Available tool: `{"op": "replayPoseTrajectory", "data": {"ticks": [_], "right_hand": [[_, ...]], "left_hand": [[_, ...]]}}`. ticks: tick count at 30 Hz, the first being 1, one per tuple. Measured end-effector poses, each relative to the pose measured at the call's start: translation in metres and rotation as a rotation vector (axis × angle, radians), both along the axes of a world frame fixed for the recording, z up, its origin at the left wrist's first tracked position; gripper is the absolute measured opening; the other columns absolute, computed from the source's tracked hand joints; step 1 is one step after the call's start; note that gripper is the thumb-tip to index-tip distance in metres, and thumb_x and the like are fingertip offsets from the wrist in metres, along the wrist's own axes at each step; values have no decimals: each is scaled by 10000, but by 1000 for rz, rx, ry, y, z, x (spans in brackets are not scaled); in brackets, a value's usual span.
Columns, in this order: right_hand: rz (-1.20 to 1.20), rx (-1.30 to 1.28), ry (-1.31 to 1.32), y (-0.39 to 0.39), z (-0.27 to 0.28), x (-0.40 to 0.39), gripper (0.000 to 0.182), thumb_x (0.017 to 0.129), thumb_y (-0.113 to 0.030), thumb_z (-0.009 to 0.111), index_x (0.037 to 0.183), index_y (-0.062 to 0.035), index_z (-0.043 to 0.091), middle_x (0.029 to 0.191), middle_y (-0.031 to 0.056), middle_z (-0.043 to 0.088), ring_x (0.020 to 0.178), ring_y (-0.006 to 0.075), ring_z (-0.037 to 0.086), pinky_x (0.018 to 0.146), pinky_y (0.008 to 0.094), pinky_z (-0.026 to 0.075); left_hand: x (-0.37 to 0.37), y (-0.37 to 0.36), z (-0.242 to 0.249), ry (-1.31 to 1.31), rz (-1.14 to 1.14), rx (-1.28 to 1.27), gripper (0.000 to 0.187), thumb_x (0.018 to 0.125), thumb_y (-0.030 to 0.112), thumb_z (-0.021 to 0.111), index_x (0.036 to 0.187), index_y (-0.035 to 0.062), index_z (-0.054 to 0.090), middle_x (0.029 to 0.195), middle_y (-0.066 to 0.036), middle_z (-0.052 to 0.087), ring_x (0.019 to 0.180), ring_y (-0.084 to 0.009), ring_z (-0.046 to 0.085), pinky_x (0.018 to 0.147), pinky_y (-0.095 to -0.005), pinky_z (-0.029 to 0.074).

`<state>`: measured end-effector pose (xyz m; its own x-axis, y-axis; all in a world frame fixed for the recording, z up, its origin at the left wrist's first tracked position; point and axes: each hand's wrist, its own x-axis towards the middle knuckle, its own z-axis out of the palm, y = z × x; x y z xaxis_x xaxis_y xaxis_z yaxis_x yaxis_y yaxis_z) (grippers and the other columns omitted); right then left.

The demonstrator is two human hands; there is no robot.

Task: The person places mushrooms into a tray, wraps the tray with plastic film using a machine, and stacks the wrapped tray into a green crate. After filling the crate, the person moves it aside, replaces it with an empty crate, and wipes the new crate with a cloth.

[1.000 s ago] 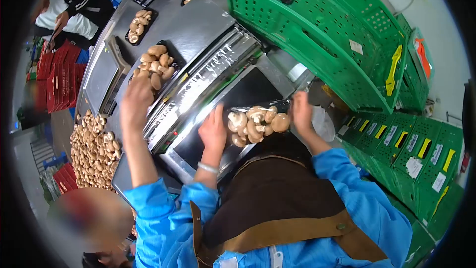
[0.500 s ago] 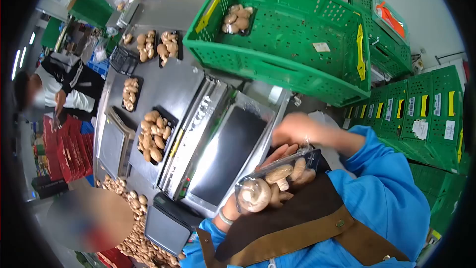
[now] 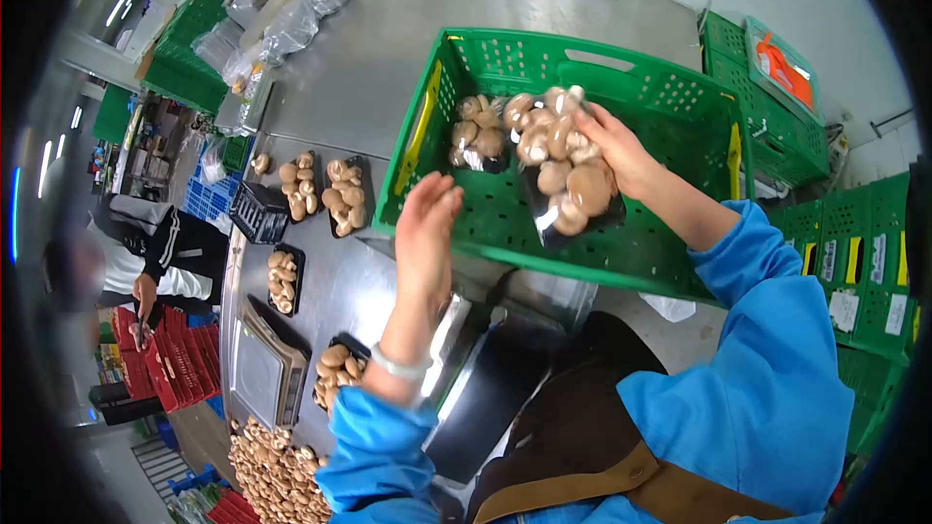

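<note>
A film-wrapped mushroom tray [image 3: 587,189] has moved from against a worker's dark apron [image 3: 573,398] to the green crate [image 3: 621,277], clasped in the right hand [image 3: 616,146] beside a second tray [image 3: 479,134]; whether it touches the crate's floor cannot be told. Hands apart, the left hand [image 3: 427,223] is raised, open, at the crate's near-left corner, above a steel bench [image 3: 388,10] bearing loose mushrooms [image 3: 277,475]

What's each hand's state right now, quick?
Left hand: open, nothing seen in it, beside the crate.
Right hand: closed on the mushroom tray, over the crate.
</note>
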<state>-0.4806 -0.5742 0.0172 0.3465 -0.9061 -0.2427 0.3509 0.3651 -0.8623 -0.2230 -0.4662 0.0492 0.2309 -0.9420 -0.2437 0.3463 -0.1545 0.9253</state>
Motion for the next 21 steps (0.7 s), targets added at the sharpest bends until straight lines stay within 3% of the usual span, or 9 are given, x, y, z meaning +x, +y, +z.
{"op": "replayPoseTrajectory", "data": {"ticks": [2,4,7,10,11,15,18,20,21], "right_hand": [[-131,44,127,-26,-33,2,795,852,-407,696,1391,25,303,1264,137,515,1139,207,538,936,354,478],[-224,81,193,-48,-80,3,853,829,-431,715,1392,43,284,1274,166,500,1154,224,527,935,357,477],[-362,145,201,-65,-126,13,968,785,-462,749,1416,51,224,1343,194,436,1191,250,502,956,364,462],[-385,125,270,-76,-159,13,960,808,-458,728,1427,54,203,1354,195,422,1218,249,478,957,351,452],[-416,135,252,-77,-165,14,952,813,-458,723,1426,54,206,1350,193,427,1217,247,480,960,350,449],[-525,162,114,-77,-166,20,911,838,-456,696,1423,53,218,1328,180,456,1212,238,488,991,355,425],[-610,152,117,-87,-162,40,916,844,-520,654,1408,75,246,1339,209,448,1229,270,484,1009,374,410],[-431,-53,700,-94,-196,55,916,852,-555,614,1392,100,271,1321,279,452,1266,342,449,1039,423,371],[-529,-276,1019,-97,-226,66,904,852,-586,580,1351,124,331,1288,336,459,1252,422,431,1053,460,336]], "left_hand": [[15,-69,-33,8,55,314,470,923,177,577,1312,-49,440,1304,-142,510,1183,-266,517,1050,-358,364],[18,-118,-54,89,17,577,575,926,221,566,1384,-45,343,1415,-142,395,1288,-320,404,1081,-469,318],[16,-166,-103,-14,101,863,568,942,279,520,1396,-13,346,1434,-152,368,1334,-396,302,1065,-592,278],[11,-186,-146,209,-20,589,437,961,289,462,1337,69,424,1322,-223,439,1241,-438,379,1014,-643,310],[9,-192,-149,182,49,625,365,965,280,431,1260,68,472,1256,-206,480,1188,-424,420,1010,-632,327],[9,-188,-134,245,11,572,424,970,274,386,1350,91,425,1420,-190,298,1299,-445,304,1067,-614,279],[12,-187,-140,278,48,558,437,971,286,402,1354,77,419,1436,-191,277,1303,-444,298,1065,-611,282],[10,-190,-128,247,45,582,445,964,282,433,1343,51,423,1416,-165,329,1308,-407,309,1063,-603,278],[9,-192,-116,189,33,608,446,961,276,440,1343,46,423,1396,-154,364,1306,-384,322,1060,-590,286]]}}
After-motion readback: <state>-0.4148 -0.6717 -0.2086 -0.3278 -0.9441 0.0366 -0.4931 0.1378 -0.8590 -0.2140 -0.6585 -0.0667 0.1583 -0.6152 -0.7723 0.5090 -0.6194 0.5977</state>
